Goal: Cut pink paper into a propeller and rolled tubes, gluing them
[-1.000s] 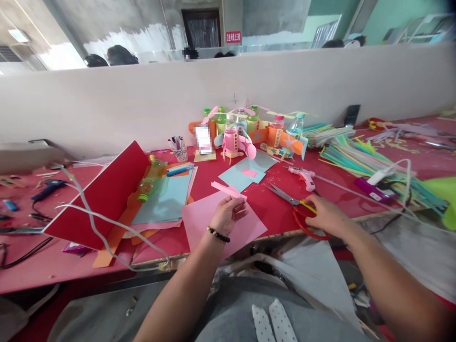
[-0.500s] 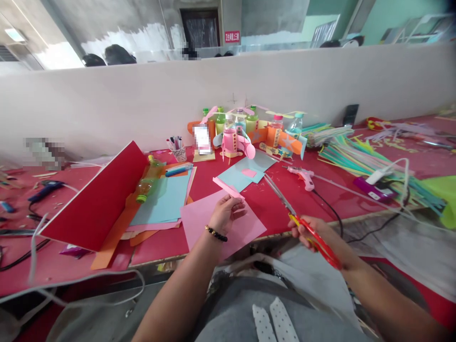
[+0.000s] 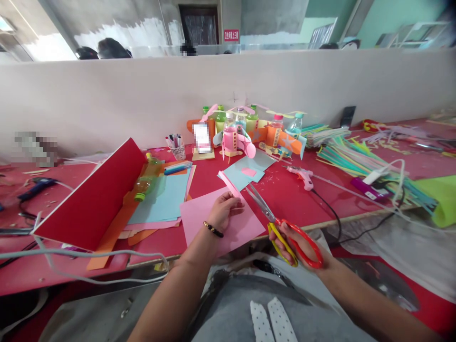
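Observation:
Between the fingers of my left hand [image 3: 225, 211] is a narrow folded strip of pink paper [image 3: 230, 183], its far end pointing up and to the left. Beneath that hand lies a larger pink sheet [image 3: 199, 213] on the red table [image 3: 285, 204]. My right hand [image 3: 290, 237] grips scissors [image 3: 274, 221] with one yellow and one red handle loop. Their blades are slightly parted, the tips close to the right of the pink strip but apart from it. Light blue paper [image 3: 231, 170] with a small pink piece [image 3: 248, 172] on it lies just beyond.
A pink glue gun [image 3: 301, 176] with a black cord lies to the right. Decorated bottle planes [image 3: 233, 140] stand at the back beside a phone [image 3: 202, 137] and a pen cup [image 3: 178, 152]. Leftward are blue sheets [image 3: 160, 199], a green bottle [image 3: 147, 176] and a red board [image 3: 92, 204].
The scissors have come left and closer to the pink strip, and their blades have parted. The strip in my left hand has tilted more upright.

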A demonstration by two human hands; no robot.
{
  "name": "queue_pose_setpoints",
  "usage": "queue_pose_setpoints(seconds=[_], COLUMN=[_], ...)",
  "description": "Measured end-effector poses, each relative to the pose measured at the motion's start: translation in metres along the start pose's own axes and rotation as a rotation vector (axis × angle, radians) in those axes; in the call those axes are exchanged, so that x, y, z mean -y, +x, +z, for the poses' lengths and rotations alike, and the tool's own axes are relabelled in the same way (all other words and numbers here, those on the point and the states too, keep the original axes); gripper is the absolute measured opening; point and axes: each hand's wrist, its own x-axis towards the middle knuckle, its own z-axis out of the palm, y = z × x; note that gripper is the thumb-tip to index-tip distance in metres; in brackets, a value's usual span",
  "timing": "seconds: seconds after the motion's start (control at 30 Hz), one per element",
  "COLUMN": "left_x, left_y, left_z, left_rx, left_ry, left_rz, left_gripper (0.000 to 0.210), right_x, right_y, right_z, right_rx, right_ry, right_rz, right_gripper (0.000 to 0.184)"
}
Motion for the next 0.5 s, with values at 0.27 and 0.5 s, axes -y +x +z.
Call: queue_pose_setpoints(seconds=[0.27,0.5], left_x=[-0.002,-0.005], left_y=[-0.002,-0.005], left_z=[-0.001,0.004], left_rx=[0.023,0.113], left_ry=[-0.040,-0.025], left_rz=[-0.005,-0.013], left_gripper=[0.025,0.023], right_x=[0.007,0.014], right_y=[0.001,-0.008], right_z=[0.001,0.004], right_rx=[0.122,0.099], right_ry=[0.145,0.041], right_rz=[0.173,0.213], right_gripper=[0.038,0.041])
